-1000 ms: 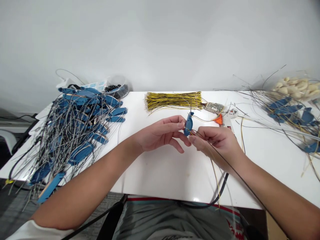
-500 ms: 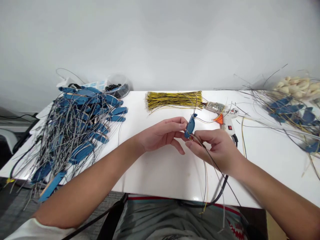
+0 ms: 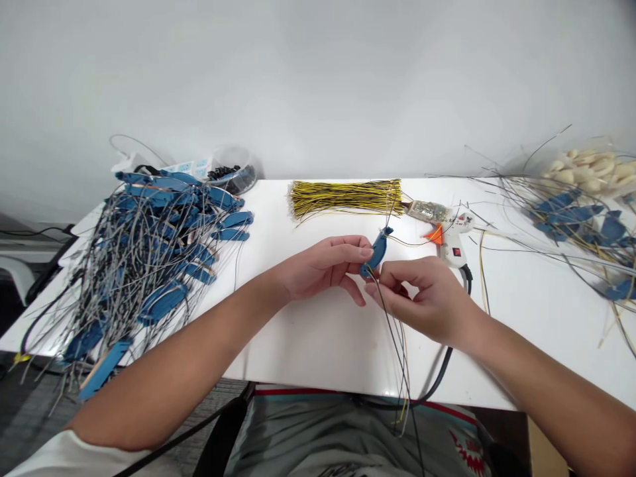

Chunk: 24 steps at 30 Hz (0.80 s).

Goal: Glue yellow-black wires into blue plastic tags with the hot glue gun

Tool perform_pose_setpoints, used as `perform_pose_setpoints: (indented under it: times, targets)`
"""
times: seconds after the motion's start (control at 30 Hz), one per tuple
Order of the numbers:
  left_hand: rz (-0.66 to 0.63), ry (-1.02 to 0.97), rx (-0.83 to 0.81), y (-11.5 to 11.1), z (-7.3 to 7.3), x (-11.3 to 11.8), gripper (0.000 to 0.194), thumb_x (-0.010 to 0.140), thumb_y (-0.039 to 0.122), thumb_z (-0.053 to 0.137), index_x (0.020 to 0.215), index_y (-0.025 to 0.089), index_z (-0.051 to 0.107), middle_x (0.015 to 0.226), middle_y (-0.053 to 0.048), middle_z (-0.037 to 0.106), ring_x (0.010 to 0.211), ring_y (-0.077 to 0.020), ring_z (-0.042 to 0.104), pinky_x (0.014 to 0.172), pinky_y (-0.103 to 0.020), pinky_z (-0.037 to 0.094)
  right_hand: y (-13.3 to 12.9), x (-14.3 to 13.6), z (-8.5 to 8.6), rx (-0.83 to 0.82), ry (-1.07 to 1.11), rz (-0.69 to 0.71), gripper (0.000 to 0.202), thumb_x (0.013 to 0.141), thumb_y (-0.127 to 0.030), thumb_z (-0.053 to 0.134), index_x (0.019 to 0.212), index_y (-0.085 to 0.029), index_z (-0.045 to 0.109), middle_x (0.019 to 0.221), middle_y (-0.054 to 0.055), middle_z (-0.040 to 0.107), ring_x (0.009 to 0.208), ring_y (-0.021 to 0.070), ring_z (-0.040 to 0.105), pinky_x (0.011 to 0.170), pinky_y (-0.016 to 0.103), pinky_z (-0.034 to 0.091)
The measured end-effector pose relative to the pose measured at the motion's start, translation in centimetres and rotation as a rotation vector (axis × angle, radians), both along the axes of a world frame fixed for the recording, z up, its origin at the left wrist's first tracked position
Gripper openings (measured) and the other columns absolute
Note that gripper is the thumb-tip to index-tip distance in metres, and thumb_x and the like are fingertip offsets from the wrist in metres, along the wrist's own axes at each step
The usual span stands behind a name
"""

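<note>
One blue piece (image 3: 380, 248) in the left hand (image 3: 330, 265), right hand (image 3: 433, 295) by its lower end, grip on wires (image 3: 392, 328) unclear.

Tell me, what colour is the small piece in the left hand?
The small piece is blue, showing best in the head camera's view.

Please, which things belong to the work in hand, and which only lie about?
Seemingly in the work:
blue piece, in left hand
its wires, by right hand

Seemingly lying about:
yellow-black wire bundle
glue gun
left-side blue pieces
tub
cream-coloured pieces
</note>
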<state>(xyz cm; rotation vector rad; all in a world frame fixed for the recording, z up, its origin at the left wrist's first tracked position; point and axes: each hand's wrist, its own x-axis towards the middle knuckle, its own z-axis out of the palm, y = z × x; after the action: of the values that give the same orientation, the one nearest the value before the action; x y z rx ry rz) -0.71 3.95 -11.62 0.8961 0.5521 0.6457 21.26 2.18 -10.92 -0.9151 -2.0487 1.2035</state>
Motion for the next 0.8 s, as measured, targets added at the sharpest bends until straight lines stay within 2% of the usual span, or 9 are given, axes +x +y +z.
perform_pose_setpoints:
  times: [0.13,0.27,0.4,0.6,0.8]
  targets:
    - [-0.009,-0.014,-0.004,-0.03,-0.02,-0.06,0.027,0.095,0.038,0.073,0.093,0.015,0.058,0.085,-0.006,0.067,0.073,-0.0158,0.068,0.068,-0.032,0.065,-0.01,0.23,0.16,0.042,-0.002,-0.006,0.039,0.097,-0.029,0.065,0.063,-0.018,0.047,0.056,-0.002,0.045,0.053,0.0089,0.035,0.05,0.026,0.024]
    - [-0.025,-0.045,0.007,-0.07,-0.09,-0.12,0.029,0.095,0.04,0.073,0.096,0.014,0.06,0.086,-0.008,0.068,0.073,-0.0163,0.069,0.068,-0.032,0.065,0.01,0.31,0.43,0.08,0.021,0.009,0.037,0.097,-0.03,0.065,0.064,-0.018,0.051,0.057,-0.002,0.048,0.054,0.0095,0.038,0.052,0.026,0.028]
    - [-0.054,-0.09,0.022,-0.06,-0.18,-0.14,0.03,0.097,0.041,0.07,0.099,0.013,0.062,0.087,-0.008,0.068,0.073,-0.016,0.069,0.068,-0.031,0.066,-0.03,0.3,0.65,0.118,0.038,0.011,0.039,0.096,-0.03,0.066,0.063,-0.018,0.049,0.057,-0.002,0.046,0.054,0.0099,0.039,0.053,0.026,0.031]
    - [-0.083,-0.087,0.006,-0.22,-0.26,-0.12,0.035,0.095,0.047,0.073,0.095,0.016,0.057,0.085,-0.009,0.067,0.086,-0.0212,0.073,0.068,-0.031,0.066,-0.31,0.26,0.66,0.07,0.067,0.025,0.038,0.094,-0.028,0.067,0.063,-0.019,0.047,0.059,0.0,0.053,0.056,0.0107,0.04,0.053,0.027,0.032]
    - [-0.097,-0.093,0.037,-0.26,-0.36,0.09,0.035,0.099,0.049,0.067,0.098,0.016,0.06,0.08,-0.007,0.065,0.076,-0.0178,0.07,0.066,-0.029,0.065,-0.36,0.06,0.74,0.079,0.073,0.028,0.038,0.093,-0.024,0.065,0.061,-0.019,0.046,0.058,0.0,0.052,0.055,0.0102,0.04,0.052,0.027,0.031]
